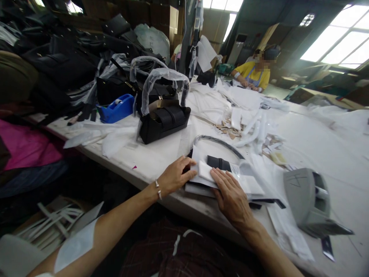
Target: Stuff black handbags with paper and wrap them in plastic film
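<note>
A black handbag (pixel 219 163) lies on its side before me, partly covered by white sheets, its wrapped handle (pixel 221 141) arching away. On top is a folded white padding piece (pixel 206 170). My right hand (pixel 233 197) lies flat across this piece, fingers stretched out, thumb at the near edge. At the bag's left end is my left hand (pixel 176 175), its thumb and forefinger apart and touching the white sheet's edge. Its other fingers are partly hidden. A second black handbag (pixel 165 122), its handles wrapped in clear film, stands upright farther left.
A blue tape dispenser (pixel 117 109) sits left of the standing bag; a grey tape dispenser (pixel 307 200) is at right. Paper scraps (pixel 230 127) and white strips litter the table (pixel 325 142). Black bags pile up at left. A person in yellow (pixel 256 75) works across the table; someone in pink (pixel 29 146) is at left.
</note>
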### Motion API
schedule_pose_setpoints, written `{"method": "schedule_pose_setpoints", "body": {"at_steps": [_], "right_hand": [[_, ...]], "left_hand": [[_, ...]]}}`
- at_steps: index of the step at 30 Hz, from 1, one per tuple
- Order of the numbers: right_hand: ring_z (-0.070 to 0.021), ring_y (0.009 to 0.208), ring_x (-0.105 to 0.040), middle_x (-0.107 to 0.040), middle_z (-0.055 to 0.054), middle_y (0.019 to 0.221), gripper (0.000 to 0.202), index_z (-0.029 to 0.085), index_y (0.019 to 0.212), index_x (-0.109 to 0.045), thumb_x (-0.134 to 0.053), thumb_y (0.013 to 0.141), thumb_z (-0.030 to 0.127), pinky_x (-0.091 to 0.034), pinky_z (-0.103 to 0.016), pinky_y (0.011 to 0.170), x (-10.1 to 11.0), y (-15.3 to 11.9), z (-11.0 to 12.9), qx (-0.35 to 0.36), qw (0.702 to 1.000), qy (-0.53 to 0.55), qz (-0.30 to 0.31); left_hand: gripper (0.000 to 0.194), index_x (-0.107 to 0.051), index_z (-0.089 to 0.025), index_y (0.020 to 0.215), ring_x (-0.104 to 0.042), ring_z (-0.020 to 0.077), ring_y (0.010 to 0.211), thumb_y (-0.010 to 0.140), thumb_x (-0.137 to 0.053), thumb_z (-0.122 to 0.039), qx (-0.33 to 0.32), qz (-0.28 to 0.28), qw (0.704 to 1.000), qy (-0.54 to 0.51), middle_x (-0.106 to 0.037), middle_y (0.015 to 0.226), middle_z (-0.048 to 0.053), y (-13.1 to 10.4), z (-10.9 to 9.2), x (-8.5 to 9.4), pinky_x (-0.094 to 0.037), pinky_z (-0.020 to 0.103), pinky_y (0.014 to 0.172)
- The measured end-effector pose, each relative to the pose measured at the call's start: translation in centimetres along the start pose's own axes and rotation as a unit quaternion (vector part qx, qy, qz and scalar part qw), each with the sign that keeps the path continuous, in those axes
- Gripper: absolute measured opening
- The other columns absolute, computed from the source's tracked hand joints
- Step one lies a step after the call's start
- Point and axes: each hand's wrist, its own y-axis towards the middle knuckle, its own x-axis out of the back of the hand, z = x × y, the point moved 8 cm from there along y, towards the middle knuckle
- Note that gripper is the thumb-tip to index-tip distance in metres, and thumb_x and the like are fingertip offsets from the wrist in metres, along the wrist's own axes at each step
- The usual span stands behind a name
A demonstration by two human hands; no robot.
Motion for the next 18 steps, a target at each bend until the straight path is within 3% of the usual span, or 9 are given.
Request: {"method": "schedule_pose_setpoints", "body": {"at_steps": [3,4,6,10,13,18], "right_hand": [[-0.0251,0.133,-0.049,-0.057,-0.011,0.140,0.048,0.019,0.144,-0.042,-0.043,0.097,0.018,-0.037,-0.050,0.112,-0.4,-0.3,0.1,-0.016,1.000,-0.005,0.005],[-0.0251,0.133,-0.049,-0.056,-0.011,0.140,0.048,0.019,0.144,-0.043,-0.042,0.096,0.017,-0.037,-0.050,0.112,-0.5,-0.3,0.3,-0.020,1.000,-0.007,0.003],[-0.0251,0.134,-0.048,-0.056,-0.012,0.141,0.048,0.019,0.144,-0.043,-0.040,0.096,0.014,-0.035,-0.051,0.112,-0.7,-0.4,0.6,-0.026,1.000,-0.012,-0.003],[-0.0272,0.135,-0.047,-0.054,-0.015,0.142,0.049,0.015,0.143,-0.042,-0.047,0.096,0.024,-0.035,-0.052,0.113,-0.8,-0.7,0.9,-0.016,1.000,-0.020,0.000],[-0.0297,0.136,-0.045,-0.052,-0.017,0.143,0.058,0.012,0.143,-0.042,-0.056,0.093,0.037,-0.034,-0.052,0.113,-1.0,-0.9,1.1,0.004,0.999,-0.025,0.025],[-0.0289,0.133,-0.047,-0.056,-0.016,0.140,0.049,0.010,0.139,-0.048,-0.054,0.094,0.030,-0.032,-0.050,0.114,-1.3,-0.9,1.2,0.007,0.999,-0.032,0.018]], "left_hand": [[0.067,-0.046,-0.019,0.139,-0.036,0.0323,0.139,0.085,-0.066,-0.054,-0.152,-0.048,0.976,0.151,-0.040,0.150,0.018,-2.6,-4.0,0.6,-0.032,0.049,0.113],[0.074,-0.041,-0.019,0.143,-0.028,0.0342,0.144,0.083,-0.068,-0.053,-0.190,-0.041,0.960,0.201,-0.034,0.154,0.018,-3.1,-4.8,0.2,-0.025,0.053,0.116],[0.074,-0.037,-0.020,0.146,-0.024,0.0335,0.147,0.084,-0.070,-0.046,-0.240,-0.006,0.931,0.275,-0.035,0.155,0.016,-3.5,-5.6,-1.3,-0.020,0.055,0.118],[0.062,-0.039,-0.019,0.145,-0.040,0.0267,0.140,0.090,-0.066,-0.032,-0.253,0.028,0.912,0.322,-0.050,0.146,0.011,-2.9,-4.8,-3.7,-0.032,0.045,0.114],[0.063,-0.040,-0.020,0.145,-0.042,0.0284,0.138,0.089,-0.066,-0.034,-0.241,0.033,0.910,0.335,-0.051,0.145,0.012,-2.9,-4.0,-4.6,-0.036,0.045,0.110],[0.041,-0.050,-0.024,0.137,-0.050,0.0263,0.132,0.097,-0.053,-0.027,-0.241,0.010,0.911,0.334,-0.060,0.135,0.008,-3.1,-3.3,-4.9,-0.038,0.048,0.109]]}}
